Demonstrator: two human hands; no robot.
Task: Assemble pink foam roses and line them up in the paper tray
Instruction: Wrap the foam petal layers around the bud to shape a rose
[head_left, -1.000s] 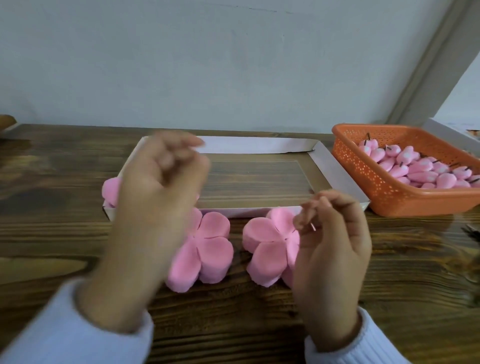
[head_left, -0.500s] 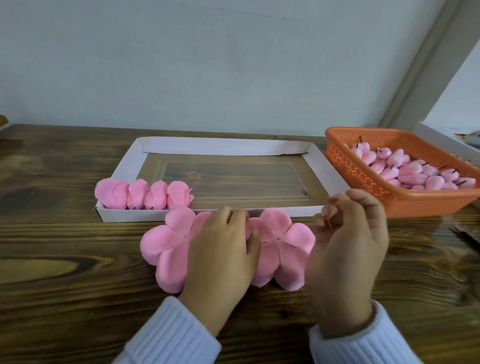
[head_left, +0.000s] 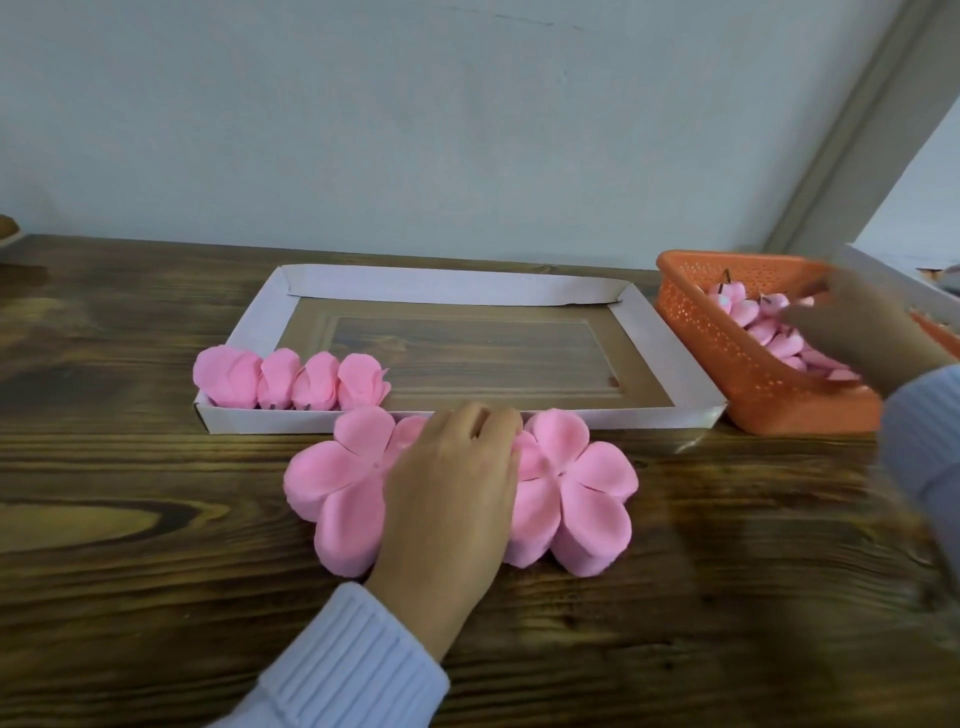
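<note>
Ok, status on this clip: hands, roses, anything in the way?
Left hand on petal stacks. Right hand in orange basket. Four roses in tray. No obstruction.

I face a plain pale grey-blue wall (head_left: 415, 130) behind my dark, knotty wooden table (head_left: 130, 597), with a grey frame (head_left: 852, 156) slanting at right.

Our left hand (head_left: 452, 483) covers the inner petals where the two petal stacks (head_left: 571, 488) meet, so we cannot see what its fingers pinch. At two o'clock our right hand (head_left: 862, 332) is motion-blurred inside the orange basket (head_left: 727, 343); its grasp is unreadable, and the basket's right end runs behind it.
</note>
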